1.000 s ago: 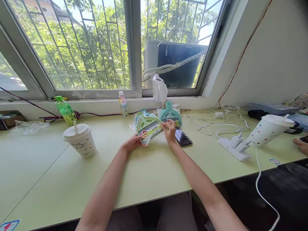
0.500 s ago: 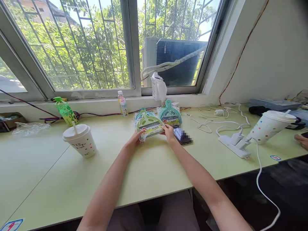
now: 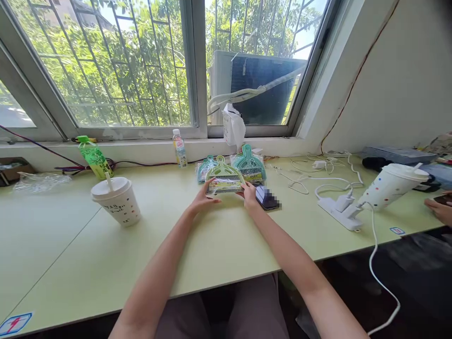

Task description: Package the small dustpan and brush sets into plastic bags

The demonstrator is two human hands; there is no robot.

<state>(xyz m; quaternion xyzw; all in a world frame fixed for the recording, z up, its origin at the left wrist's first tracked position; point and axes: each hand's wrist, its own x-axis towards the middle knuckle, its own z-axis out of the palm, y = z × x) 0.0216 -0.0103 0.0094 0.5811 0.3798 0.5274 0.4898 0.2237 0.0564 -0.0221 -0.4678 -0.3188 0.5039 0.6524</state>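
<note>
A light green mini dustpan-and-brush set (image 3: 226, 182) in clear wrapping is in front of me, tilted up with its handle away from me. My right hand (image 3: 248, 193) grips its right edge. At the left edge, my left hand (image 3: 203, 200) has its thumb spread away below and its fingertips against the side. Close behind lie a teal dustpan set (image 3: 250, 165) on the right and a partly covered light teal set (image 3: 205, 168) on the left. Beside my right hand is a dark phone (image 3: 265, 197), partly blurred out.
A lidded paper cup (image 3: 118, 202) and a green bottle (image 3: 95, 157) stand at left. A small bottle (image 3: 180, 149) is by the window sill. On the right are a power strip (image 3: 339, 214) with white cables, a tilted cup (image 3: 397, 186) and another person's hand (image 3: 439, 209).
The green dustpan set has turned straighter and shifted slightly right. My left thumb has come off its front and spread out; my right hand keeps its hold.
</note>
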